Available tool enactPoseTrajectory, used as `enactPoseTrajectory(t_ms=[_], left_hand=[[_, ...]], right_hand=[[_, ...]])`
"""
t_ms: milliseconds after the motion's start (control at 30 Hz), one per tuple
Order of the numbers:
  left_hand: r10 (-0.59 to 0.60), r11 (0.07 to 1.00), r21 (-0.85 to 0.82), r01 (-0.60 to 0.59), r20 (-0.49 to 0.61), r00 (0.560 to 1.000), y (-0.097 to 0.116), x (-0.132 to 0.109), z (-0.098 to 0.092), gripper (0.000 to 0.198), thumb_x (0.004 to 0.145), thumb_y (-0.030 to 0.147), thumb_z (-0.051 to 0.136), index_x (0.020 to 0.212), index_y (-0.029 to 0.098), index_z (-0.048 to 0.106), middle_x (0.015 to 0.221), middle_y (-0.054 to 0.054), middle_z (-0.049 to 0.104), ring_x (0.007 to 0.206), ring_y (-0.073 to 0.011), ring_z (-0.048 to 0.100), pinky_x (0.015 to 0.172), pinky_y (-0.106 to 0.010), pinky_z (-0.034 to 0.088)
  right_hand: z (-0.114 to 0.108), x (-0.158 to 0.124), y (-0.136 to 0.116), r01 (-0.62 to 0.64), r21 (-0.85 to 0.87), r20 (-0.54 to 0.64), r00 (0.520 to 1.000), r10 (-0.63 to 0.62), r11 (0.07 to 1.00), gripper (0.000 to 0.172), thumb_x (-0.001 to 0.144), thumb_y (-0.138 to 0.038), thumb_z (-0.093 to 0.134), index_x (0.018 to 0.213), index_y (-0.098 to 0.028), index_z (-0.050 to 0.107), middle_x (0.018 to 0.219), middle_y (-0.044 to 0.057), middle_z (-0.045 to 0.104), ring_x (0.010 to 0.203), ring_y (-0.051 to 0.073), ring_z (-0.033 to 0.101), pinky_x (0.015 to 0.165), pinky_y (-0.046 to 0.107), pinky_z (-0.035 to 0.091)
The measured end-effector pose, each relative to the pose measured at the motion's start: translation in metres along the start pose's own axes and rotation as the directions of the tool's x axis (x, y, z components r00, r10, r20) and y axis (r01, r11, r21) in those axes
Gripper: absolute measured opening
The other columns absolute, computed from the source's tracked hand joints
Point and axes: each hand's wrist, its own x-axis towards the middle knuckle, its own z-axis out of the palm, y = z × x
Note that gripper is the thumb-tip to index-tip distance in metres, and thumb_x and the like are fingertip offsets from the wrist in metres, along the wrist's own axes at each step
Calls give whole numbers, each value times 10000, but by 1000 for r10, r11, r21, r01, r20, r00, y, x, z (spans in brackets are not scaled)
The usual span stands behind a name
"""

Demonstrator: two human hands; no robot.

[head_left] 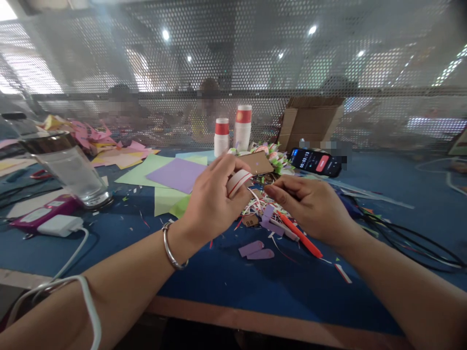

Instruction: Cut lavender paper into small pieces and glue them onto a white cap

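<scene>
A perforated metal screen (255,63) spans the top of the frame, with a blue tabletop (226,287) running below it to a brownish front edge (219,313) along the bottom. Just about at the centre, the person's left hand (219,197) has its fingers closed on a white paper strip (239,181) with red lines, which curls in a loop over them. Right of centre, the right hand (310,206) has thumb and fingertips drawn together; I can't tell whether anything thin sits between them. A narrow gap parts the two hands, above a heap of paper shreds (251,206). From that heap an orange-red stick (301,236) slants down to the right, passing below the right hand. Nearer the front, two purple paper pieces (257,250) overlap, and a broad stretch of blue lies between them and the edge. A phone (317,163) stands close beyond the right hand. At left, a glass (75,170) bounds the space, and black cables (412,238) trail across the right side.
</scene>
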Motion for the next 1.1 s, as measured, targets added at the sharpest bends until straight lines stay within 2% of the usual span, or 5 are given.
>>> enactPoseTrajectory(t_ms=[400,533,667,833,1100], left_hand=[[221,948,206,-243,127,967,-2,3,-6,181,842,96,598,1008,167,614,1010,-92,651,1002,-246,569,886,-378,464],[-78,993,-84,88,116,990,-8,6,-2,132,818,136,649,939,187,634,847,-25,650,788,-169,592,727,-316,486],[-450,685,-508,522,268,852,-17,11,5,208,735,201,757,904,166,641,776,2,631,675,-121,586,623,-276,508],[-546,252,-683,686,485,684,-12,10,11,306,658,177,821,888,145,622,809,-7,642,701,-123,630,651,-303,578],[-529,125,-713,690,540,654,-9,8,14,304,689,153,820,910,145,610,799,-5,648,704,-119,639,681,-310,591]], right_hand=[[4,-1,-1,-11,-76,-34,999,8,997,410,970,-506,526,685,-212,556,581,-24,489,552,126,428,539,285,334],[3,0,1,-6,-110,-34,999,3,994,424,966,-520,521,684,-208,571,540,-30,469,510,119,417,511,281,310],[2,0,4,-34,-90,-24,999,32,995,424,959,-545,518,710,-209,588,540,-30,477,497,119,404,497,283,297],[0,0,7,-17,-98,-33,999,14,995,386,963,-519,529,747,-209,606,580,-16,524,539,129,444,522,283,314],[-2,1,7,-21,-79,-17,1000,19,997,388,954,-536,537,782,-201,631,577,-31,487,530,119,405,522,279,317]])
